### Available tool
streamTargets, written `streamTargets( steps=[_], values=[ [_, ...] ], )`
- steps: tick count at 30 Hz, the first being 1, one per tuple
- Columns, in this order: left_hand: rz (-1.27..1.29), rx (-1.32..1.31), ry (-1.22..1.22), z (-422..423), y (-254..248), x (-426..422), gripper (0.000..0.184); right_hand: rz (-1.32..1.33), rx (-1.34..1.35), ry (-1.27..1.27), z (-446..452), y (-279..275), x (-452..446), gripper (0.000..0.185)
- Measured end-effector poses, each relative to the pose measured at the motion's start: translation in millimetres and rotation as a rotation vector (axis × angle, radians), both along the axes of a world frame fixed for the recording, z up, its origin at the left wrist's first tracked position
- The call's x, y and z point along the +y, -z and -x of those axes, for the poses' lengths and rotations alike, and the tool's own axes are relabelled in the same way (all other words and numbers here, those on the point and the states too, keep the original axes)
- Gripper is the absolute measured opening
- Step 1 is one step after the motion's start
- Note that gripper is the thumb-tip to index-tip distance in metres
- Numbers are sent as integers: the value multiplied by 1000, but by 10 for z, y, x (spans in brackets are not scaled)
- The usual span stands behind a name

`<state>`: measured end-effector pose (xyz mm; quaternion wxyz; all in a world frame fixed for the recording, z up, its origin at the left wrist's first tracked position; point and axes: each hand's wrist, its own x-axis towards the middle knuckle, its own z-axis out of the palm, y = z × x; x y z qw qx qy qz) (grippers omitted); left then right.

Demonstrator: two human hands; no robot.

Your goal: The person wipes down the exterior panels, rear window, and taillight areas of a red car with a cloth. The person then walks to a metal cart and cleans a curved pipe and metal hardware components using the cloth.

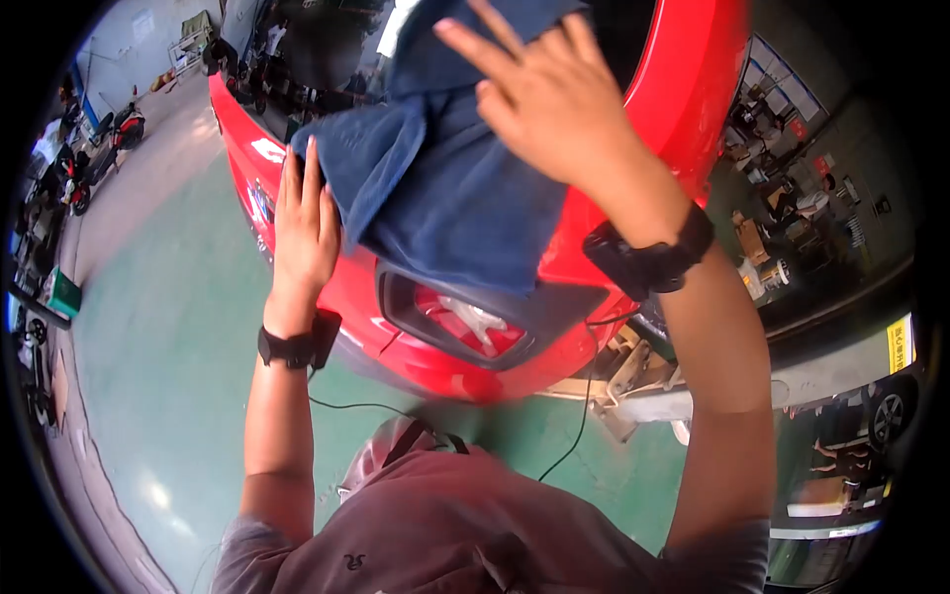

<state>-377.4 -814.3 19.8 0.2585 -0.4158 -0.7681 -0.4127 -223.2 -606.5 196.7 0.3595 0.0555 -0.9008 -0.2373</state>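
A dark blue cloth [475,198] lies draped and folded over the red bodywork [683,89] of a car, above its lamp [465,322]. My left hand [307,228] is at the cloth's left edge, its fingers stretched out flat against the cloth and the red panel. Over the upper right part of the cloth is my right hand [554,109], fingers spread and apart. Whether its palm presses on the cloth cannot be made out. Each wrist wears a black band with a box on it.
Black cables [574,445] hang from the wristbands near my body. A pale lift arm [648,404] stands low at the right beside the car. Motorbikes [104,148] line the far left, near a green box [61,294]. Parts and tools [782,208] crowd the right side.
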Motion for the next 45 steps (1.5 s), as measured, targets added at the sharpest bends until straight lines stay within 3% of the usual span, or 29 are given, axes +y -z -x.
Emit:
streamTargets(
  steps=[2,4,5,8,12,16,17,22,24,29,31,32,34,36,38,40,42,45],
  values=[
    [94,122,127,87,-257,-54,55,127,72,166,-251,-12,-52,53],
    [36,-14,80,-28,-331,71,64,215,211,178,-403,312,36,53],
    [67,63,81,-243,-308,153,69,254,283,184,-580,569,87,53],
    [174,206,136,-655,-235,109,67,334,129,329,-780,1104,-492,51],
    [189,248,183,-736,174,-61,67,387,-31,227,-1061,1339,-777,56],
    [73,291,127,-794,-76,253,68,582,284,528,-1219,1470,-173,66],
    [77,345,149,-894,-186,372,68,743,295,559,-1279,1494,-51,68],
    [143,486,193,-1564,-154,720,59,1066,509,396,-1465,2091,-10,68],
    [90,363,320,-1752,8,642,54,1192,640,250,-1480,2324,-158,65],
    [190,215,352,-1919,747,387,58,1423,481,-17,-1493,2927,-567,61],
    [292,69,394,-1836,1167,330,62,1385,418,20,-1564,3046,-762,59],
    [272,-16,301,-1794,1381,324,68,1370,425,37,-1592,3057,-842,59],
    [85,-137,187,-1669,1489,273,70,1356,594,63,-1574,2918,-911,65],
    [4,-135,349,-1570,1394,309,69,1114,709,60,-1367,2770,-826,52],
    [-14,-128,493,-1504,1184,355,68,839,575,167,-1230,2487,-940,48],
    [-14,-21,506,-1461,1339,472,66,496,223,345,-1058,2004,-1122,49],
    [-41,-371,827,-1417,1421,420,67,434,-54,187,-863,1937,-1208,47],
    [371,-34,854,-1228,1962,263,69,258,36,302,-936,2125,-999,47]
  ],
)
